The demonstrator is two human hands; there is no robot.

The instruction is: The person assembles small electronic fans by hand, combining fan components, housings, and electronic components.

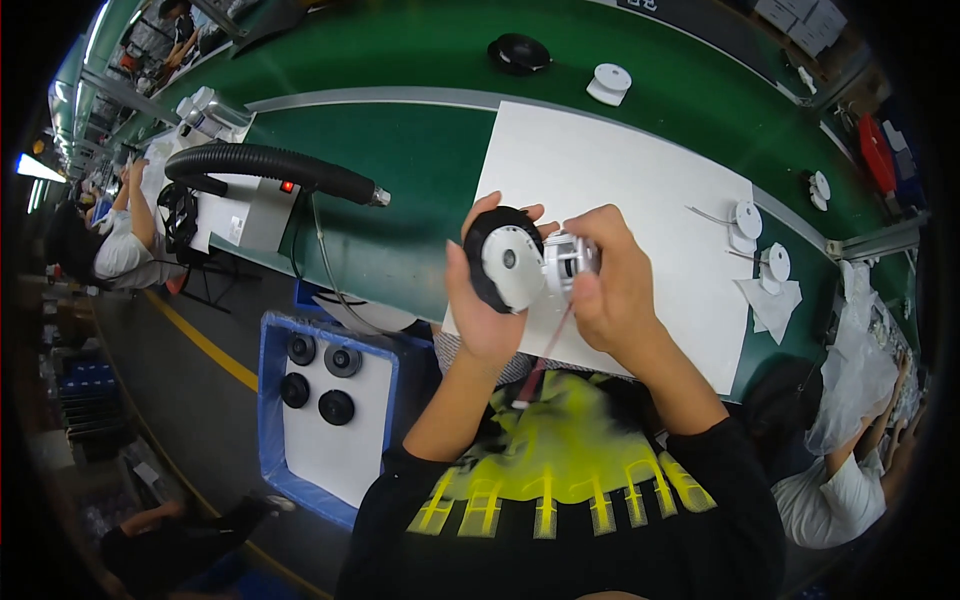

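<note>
My left hand (483, 325) is wrapped round a round part (512, 275) with a black ribbed rim and a white face with a dark centre. Close to its right, my right hand (622, 290) grips a small white slotted part (556, 262) between thumb and fingers. A thin reddish cable (552, 345) hangs from that part towards my shirt and ends in a small connector (525, 390). The two parts meet or nearly meet; whether they touch I cannot tell. Both are held above a white sheet (680, 300) on the green bench.
A black flexible hose (290, 163) arches over the bench at left. Similar white parts (745, 220) lie at right; a white spool-like piece (609, 84) and a black round part (519, 53) sit on the green belt. Several black wheels (336, 407) rest in a blue bin (270, 400) at lower left.
</note>
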